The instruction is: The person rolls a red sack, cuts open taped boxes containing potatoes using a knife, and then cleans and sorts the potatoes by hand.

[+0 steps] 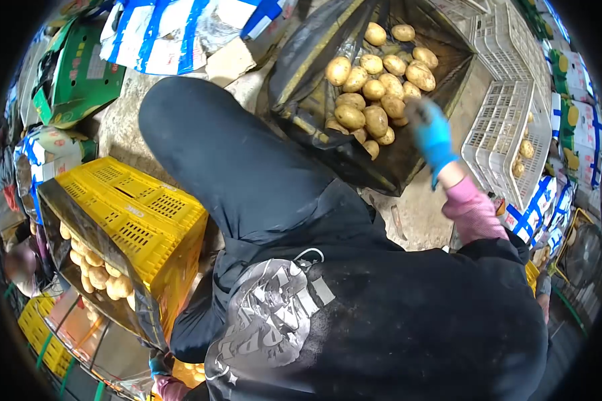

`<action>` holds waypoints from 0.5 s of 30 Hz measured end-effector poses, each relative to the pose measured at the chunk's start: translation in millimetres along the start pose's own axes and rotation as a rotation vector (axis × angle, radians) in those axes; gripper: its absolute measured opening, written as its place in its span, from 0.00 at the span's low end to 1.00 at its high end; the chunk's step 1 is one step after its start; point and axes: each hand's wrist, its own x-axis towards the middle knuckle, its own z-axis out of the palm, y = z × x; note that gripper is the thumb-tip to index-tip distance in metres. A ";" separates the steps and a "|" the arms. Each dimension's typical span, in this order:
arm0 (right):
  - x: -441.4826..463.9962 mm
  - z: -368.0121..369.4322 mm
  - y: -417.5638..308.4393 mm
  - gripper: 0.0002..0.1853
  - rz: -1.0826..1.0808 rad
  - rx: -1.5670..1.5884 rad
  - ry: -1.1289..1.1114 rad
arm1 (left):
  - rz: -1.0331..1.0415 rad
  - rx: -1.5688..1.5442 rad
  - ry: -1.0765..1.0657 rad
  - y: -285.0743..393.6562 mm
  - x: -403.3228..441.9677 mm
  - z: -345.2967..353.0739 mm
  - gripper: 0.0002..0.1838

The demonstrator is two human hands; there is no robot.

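My right hand (432, 134), in a blue glove with dark, dirty fingers, is over the right side of a black plastic-lined container (301, 73). Beside its fingers lies a pile of potatoes (376, 120) in that container. The fingers are smeared by motion, and whether they hold anything is hidden. At the lower left, my left hand (160, 363), also blue-gloved, is near the bottom edge of a tipped yellow crate (174, 227) lined with black plastic. Potatoes (97, 275) show inside that crate. The left fingers are mostly hidden.
White plastic crates (502, 120) stand at the right, one with a few potatoes (526, 148). A green carton (83, 70) is at the upper left, and blue-taped white cartons (157, 33) at the top. My bent leg (227, 154) crosses the middle. A fan (584, 254) stands far right.
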 end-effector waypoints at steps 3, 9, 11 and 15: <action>-62.5 39.9 0.3 0.34 -0.127 -0.104 -0.401 | 0.042 0.251 0.188 31.8 14.5 -9.3 0.27; -71.2 94.6 12.1 0.34 -0.229 -0.437 -0.710 | 0.171 0.679 0.450 92.0 16.9 -39.4 0.28; -70.9 94.7 9.7 0.33 -0.214 -0.438 -0.729 | 0.344 0.771 0.429 108.6 4.0 -50.2 0.28; -74.7 90.7 10.0 0.34 -0.207 -0.416 -0.690 | 0.397 0.858 0.421 152.2 -5.5 -57.2 0.26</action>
